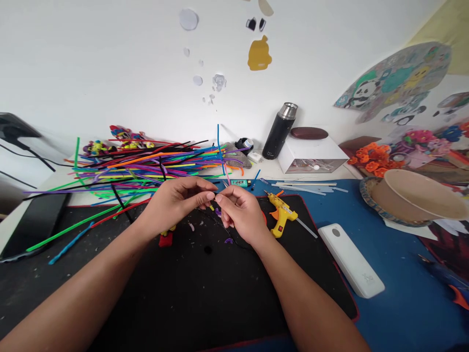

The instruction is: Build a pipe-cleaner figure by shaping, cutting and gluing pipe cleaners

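My left hand point(185, 198) and my right hand point(240, 210) meet above the back part of the black mat point(198, 303), both closed in a pinch. Between their touching fingertips is a small black piece of pipe cleaner point(215, 192), mostly hidden by the fingers. Small purple scraps point(228, 240) lie on the mat below, along with a round black bit point(208, 250). Left of them is a small red piece point(166, 239), partly under my left wrist. A yellow glue gun point(283, 215) with a glue stick in its back lies just right of my right hand.
Many coloured pipe cleaners point(146, 166) are heaped at the back left. A black flask point(280, 132) and a white box point(313, 154) stand by the wall. Glue sticks point(308, 187), a white power bank point(351, 260) and a bowl point(425, 195) are on the right.
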### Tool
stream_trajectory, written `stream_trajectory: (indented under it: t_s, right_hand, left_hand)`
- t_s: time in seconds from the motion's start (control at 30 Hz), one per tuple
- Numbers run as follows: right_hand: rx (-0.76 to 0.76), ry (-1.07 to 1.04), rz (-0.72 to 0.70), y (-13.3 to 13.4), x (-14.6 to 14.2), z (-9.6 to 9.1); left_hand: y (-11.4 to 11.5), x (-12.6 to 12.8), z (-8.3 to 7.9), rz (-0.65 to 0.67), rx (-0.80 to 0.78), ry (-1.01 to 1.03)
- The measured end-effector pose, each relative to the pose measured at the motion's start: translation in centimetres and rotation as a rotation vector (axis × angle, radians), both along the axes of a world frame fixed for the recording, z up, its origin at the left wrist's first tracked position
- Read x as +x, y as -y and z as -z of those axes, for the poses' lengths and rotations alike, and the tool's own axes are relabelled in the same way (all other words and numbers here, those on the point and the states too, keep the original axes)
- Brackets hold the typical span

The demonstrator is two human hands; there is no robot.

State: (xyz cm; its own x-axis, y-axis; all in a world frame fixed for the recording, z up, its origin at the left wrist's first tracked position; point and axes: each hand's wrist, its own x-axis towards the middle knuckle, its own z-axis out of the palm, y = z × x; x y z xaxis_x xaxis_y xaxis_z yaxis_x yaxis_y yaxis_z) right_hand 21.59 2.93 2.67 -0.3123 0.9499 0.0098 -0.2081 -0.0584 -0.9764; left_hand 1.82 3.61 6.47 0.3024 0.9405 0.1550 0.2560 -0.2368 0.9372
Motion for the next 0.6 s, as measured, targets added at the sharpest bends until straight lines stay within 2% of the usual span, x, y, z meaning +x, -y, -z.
stream_trajectory:
  t_s: [0.37, 0.6]
  right_hand:
    - [0.006, 0.042, -0.033, -0.13, -0.19, 0.29]
    - [0.041, 0.108, -0.032, -0.24, -0.30, 0.81]
  left_hand:
    - [-0.27, -0.18, 0.09, -0.020, -0.063, -0.045]
    - [-0.21, 0.10, -0.12, 0.035, -0.101, -0.105]
